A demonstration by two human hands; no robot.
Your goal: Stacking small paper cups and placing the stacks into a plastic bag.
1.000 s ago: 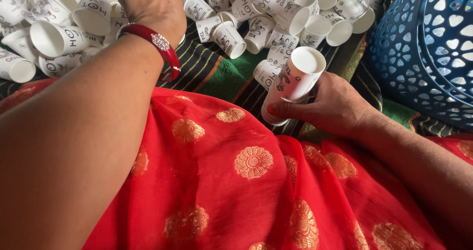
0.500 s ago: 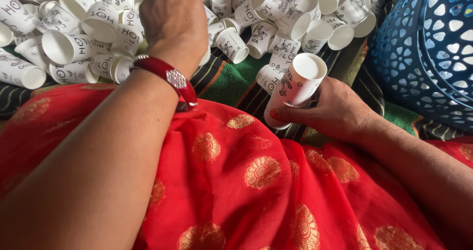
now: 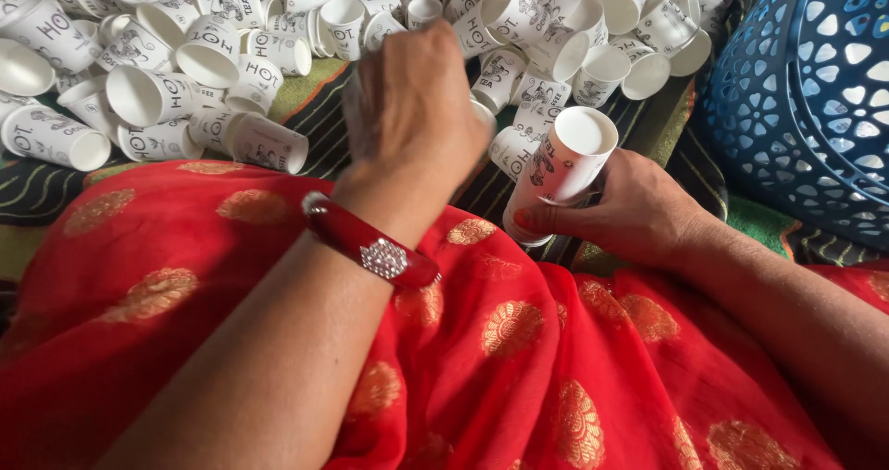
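My right hand (image 3: 639, 213) grips a short stack of white printed paper cups (image 3: 562, 169), tilted with the open mouth facing up and away. My left hand (image 3: 412, 109), with a red bangle (image 3: 370, 243) on its wrist, hovers just left of that stack, back towards the camera and fingers curled down out of sight. A white cup rim (image 3: 482, 111) peeks out at the hand's right edge, seemingly held in those fingers. A loose heap of the same cups (image 3: 185, 72) lies beyond both hands.
A blue perforated plastic basket (image 3: 815, 100) stands at the right. Red cloth with gold flower motifs (image 3: 509, 359) covers my lap. Under the cups lies a dark striped green mat (image 3: 315, 118).
My left hand has drawn back from the far cup heap towards me and to the right, ending close to the stack. The right hand has kept its hold on the stack.
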